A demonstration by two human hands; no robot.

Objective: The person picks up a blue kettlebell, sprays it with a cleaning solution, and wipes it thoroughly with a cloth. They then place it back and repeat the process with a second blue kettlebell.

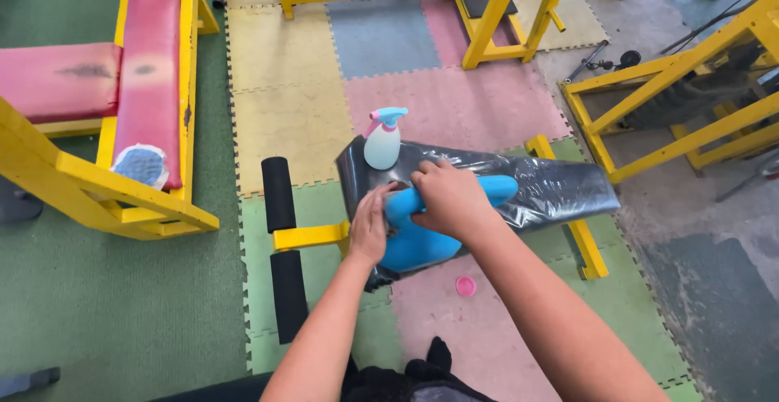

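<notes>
I see my right hand (448, 199) closed over a blue cloth (422, 240), pressing it on the black padded bench (560, 195). My left hand (369, 227) lies flat with fingers loosely curled against the cloth's left edge, at the bench end by the yellow frame (308, 236). A spray bottle (383, 138) with a blue-and-pink trigger stands upright on the bench just beyond my hands, and a small pink cap (466, 286) lies on the foam floor mats (284, 118) below.
</notes>
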